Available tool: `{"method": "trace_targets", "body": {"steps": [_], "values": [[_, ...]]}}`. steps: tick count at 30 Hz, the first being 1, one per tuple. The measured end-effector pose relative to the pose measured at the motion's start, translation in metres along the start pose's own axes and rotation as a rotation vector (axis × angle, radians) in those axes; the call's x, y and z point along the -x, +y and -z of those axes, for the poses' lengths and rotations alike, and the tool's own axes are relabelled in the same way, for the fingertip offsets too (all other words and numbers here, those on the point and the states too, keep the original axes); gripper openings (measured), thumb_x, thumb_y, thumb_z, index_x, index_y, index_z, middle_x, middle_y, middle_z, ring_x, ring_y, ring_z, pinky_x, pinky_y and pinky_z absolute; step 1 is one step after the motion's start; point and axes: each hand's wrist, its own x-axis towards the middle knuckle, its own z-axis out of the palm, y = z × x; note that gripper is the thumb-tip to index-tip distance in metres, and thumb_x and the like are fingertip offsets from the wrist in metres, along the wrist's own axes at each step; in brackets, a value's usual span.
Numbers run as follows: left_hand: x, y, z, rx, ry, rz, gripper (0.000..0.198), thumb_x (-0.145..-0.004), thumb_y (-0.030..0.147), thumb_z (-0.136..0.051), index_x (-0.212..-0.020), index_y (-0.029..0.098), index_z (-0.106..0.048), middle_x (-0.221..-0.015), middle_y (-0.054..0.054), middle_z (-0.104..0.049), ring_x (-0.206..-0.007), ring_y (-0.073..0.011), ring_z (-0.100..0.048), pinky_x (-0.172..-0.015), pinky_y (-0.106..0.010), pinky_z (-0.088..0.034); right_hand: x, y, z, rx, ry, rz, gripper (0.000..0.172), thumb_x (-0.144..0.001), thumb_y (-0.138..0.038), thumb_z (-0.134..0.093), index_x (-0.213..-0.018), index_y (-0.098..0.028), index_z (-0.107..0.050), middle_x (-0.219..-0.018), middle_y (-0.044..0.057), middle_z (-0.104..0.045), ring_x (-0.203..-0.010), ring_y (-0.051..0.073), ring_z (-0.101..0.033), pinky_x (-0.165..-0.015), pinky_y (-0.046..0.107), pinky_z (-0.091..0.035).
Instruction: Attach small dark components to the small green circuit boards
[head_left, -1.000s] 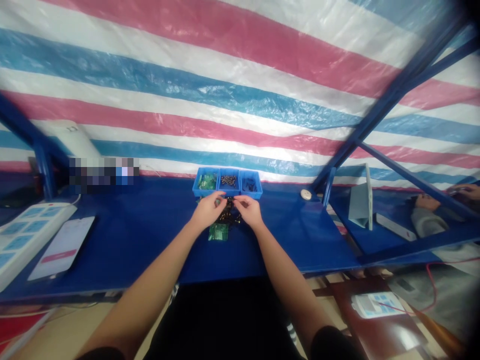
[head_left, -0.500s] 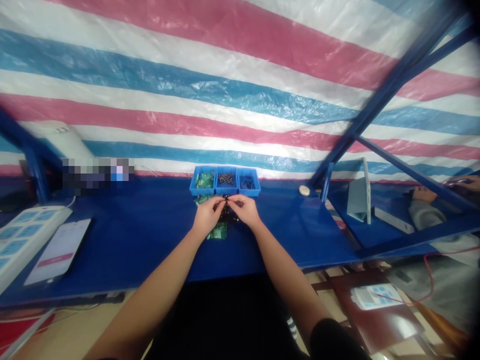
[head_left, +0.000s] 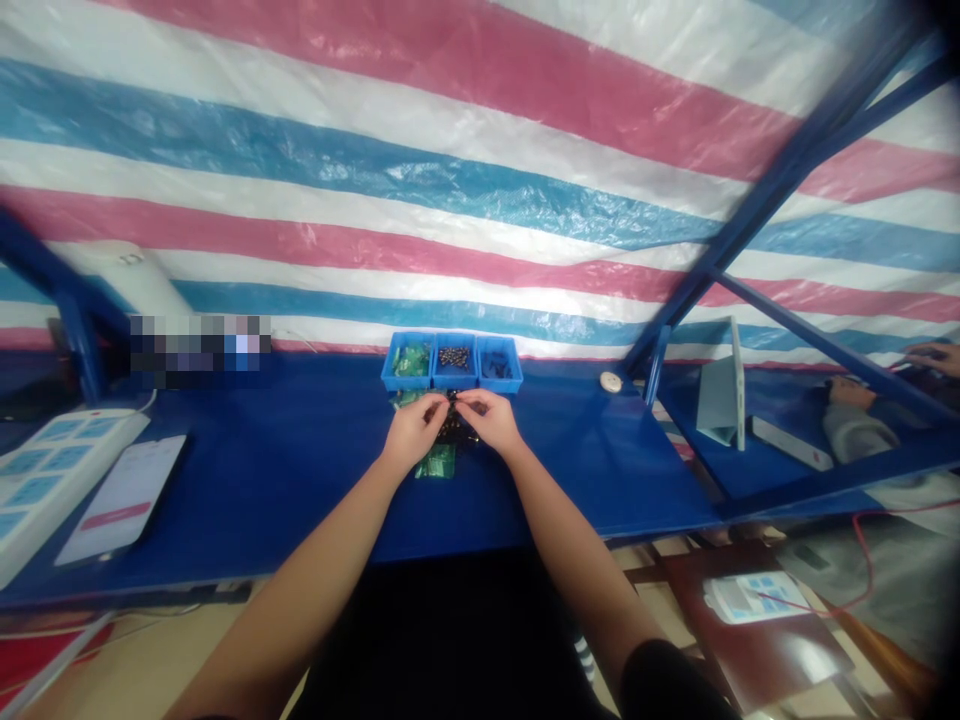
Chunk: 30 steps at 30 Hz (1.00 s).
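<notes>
Left hand (head_left: pixel 411 430): thumb and finger pinch a small dark piece (head_left: pixel 452 397) from its 9 o'clock side
Right hand (head_left: pixel 491 420): fingertips pinch the same piece from 3 o'clock
Loose bits (head_left: pixel 452 432): dark and brass-coloured, just beside the piece at 6 o'clock
Green packet (head_left: pixel 436 461): on the table (head_left: pixel 285 430), between 6 and 7 o'clock
Blue bins (head_left: pixel 455 382): three in a row, near, at 12 o'clock
Phone (head_left: pixel 122 498): well apart, between 8 and 9 o'clock

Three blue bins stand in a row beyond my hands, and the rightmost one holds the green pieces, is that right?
Not quite: the head view shows green pieces in the leftmost bin, not the rightmost bin. The rest is right.
</notes>
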Motion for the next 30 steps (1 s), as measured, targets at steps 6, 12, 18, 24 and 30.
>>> {"method": "trace_targets", "body": {"steps": [6,12,18,24,30], "values": [[-0.0008,-0.0006,-0.0018,-0.048,-0.030,-0.038,0.031,-0.092,0.045,-0.045,-0.100,0.023,-0.064,-0.073,0.000,-0.066,-0.060,-0.0135,-0.059,-0.061,-0.025,-0.044,-0.0003,0.0012,0.0016,-0.009,0.011,0.017,0.026,-0.078,-0.037,-0.068,-0.098,-0.021,-0.073,-0.089,0.004,-0.074,-0.076,0.018,-0.068,-0.071,0.031,-0.055],[-0.0002,-0.0035,-0.0037,-0.014,-0.017,-0.025,0.032,-0.092,0.046,-0.047,-0.106,0.023,-0.064,-0.070,0.001,-0.064,-0.058,-0.0131,-0.058,-0.059,-0.025,-0.044,-0.0008,0.0036,0.0025,-0.012,0.032,0.025,0.023,-0.079,-0.038,-0.067,-0.093,-0.021,-0.074,-0.091,0.005,-0.075,-0.077,0.020,-0.069,-0.072,0.032,-0.055],[0.0000,-0.0033,-0.0040,-0.003,0.016,-0.035,0.032,-0.092,0.045,-0.049,-0.111,0.024,-0.064,-0.069,0.002,-0.064,-0.059,-0.0123,-0.058,-0.061,-0.024,-0.044,-0.0001,0.0045,0.0021,0.001,-0.001,0.041,0.022,-0.079,-0.037,-0.068,-0.092,-0.021,-0.073,-0.088,0.004,-0.075,-0.077,0.019,-0.070,-0.070,0.030,-0.055],[0.0004,-0.0037,-0.0041,0.033,0.045,-0.082,0.029,-0.091,0.044,-0.050,-0.103,0.022,-0.067,-0.078,0.001,-0.069,-0.061,-0.0111,-0.060,-0.062,-0.022,-0.046,0.0002,0.0026,0.0019,0.015,-0.013,0.057,0.021,-0.078,-0.035,-0.068,-0.091,-0.019,-0.073,-0.090,0.005,-0.075,-0.076,0.018,-0.069,-0.066,0.028,-0.053],[0.0005,-0.0005,-0.0019,0.035,0.025,-0.060,0.028,-0.092,0.043,-0.050,-0.098,0.022,-0.067,-0.079,0.001,-0.070,-0.063,-0.0118,-0.062,-0.063,-0.022,-0.046,0.0003,0.0030,0.0004,0.011,-0.009,0.060,0.020,-0.078,-0.034,-0.068,-0.091,-0.019,-0.073,-0.089,0.005,-0.075,-0.074,0.018,-0.068,-0.065,0.029,-0.053]]}}
